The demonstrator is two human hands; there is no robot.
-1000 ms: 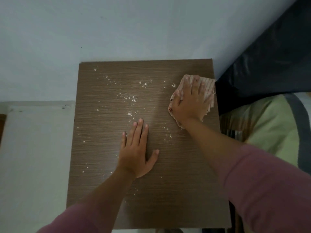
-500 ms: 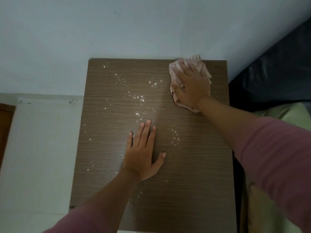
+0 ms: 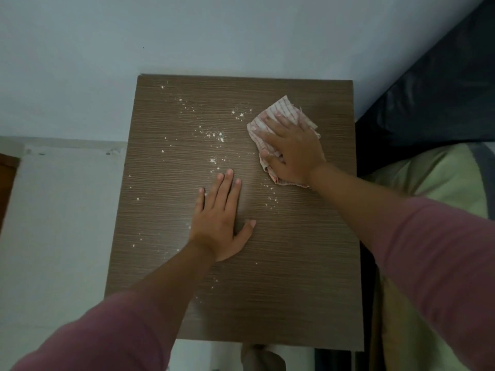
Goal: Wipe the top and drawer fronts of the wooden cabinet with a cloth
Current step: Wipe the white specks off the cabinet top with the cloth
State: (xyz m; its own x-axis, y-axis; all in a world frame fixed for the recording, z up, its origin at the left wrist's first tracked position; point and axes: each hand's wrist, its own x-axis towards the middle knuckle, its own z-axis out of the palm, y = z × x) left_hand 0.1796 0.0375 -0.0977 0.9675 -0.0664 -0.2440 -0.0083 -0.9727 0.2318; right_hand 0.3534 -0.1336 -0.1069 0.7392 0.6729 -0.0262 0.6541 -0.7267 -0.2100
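I look straight down on the brown wooden cabinet top [image 3: 294,277]. White crumbs [image 3: 214,135] are scattered over its left and middle parts. My right hand [image 3: 293,148] presses flat on a crumpled striped pink-and-white cloth [image 3: 281,111] in the right rear area of the top. My left hand [image 3: 219,220] lies flat on the wood near the middle, fingers together and thumb spread, holding nothing. The drawer fronts are hidden below the top.
A pale wall [image 3: 187,36] runs behind the cabinet. A bed with a dark headboard [image 3: 442,89] and a green striped pillow [image 3: 442,178] stands close on the right. Pale floor [image 3: 53,210] lies to the left.
My right hand has slid the cloth from the far right corner back toward me and slightly left. My left hand has stayed in place.
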